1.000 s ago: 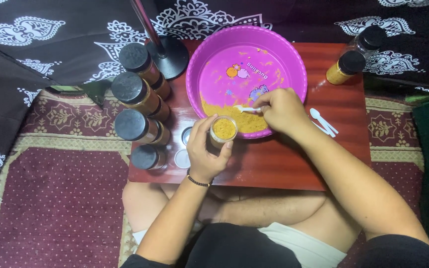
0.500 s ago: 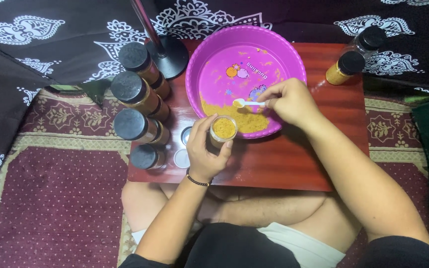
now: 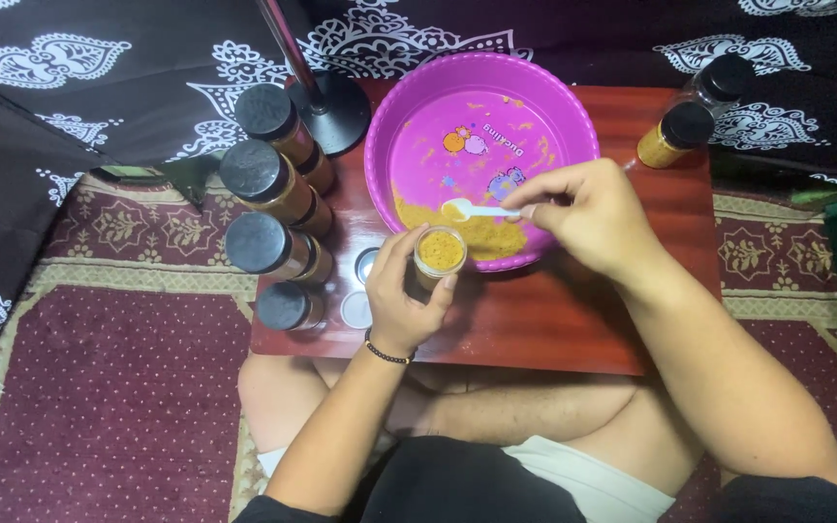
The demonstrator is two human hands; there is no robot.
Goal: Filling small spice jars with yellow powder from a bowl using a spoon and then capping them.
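Showing the head view: left hand point(image 3: 401, 295) clamped around a small open jar point(image 3: 439, 254) on the surface point(image 3: 573, 320); right hand point(image 3: 588, 215) pinching a light, stiff spoon point(image 3: 477, 209) by its handle above the bowl point(image 3: 573, 116). Jar likely rigid, spillable; grip its sides.

Even overhead light, soft shadows, sharp focus, dim corners.

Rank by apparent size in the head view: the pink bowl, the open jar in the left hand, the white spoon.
1. Pink bowl, by far largest.
2. Open jar in the left hand.
3. White spoon in the right hand, partly hidden.
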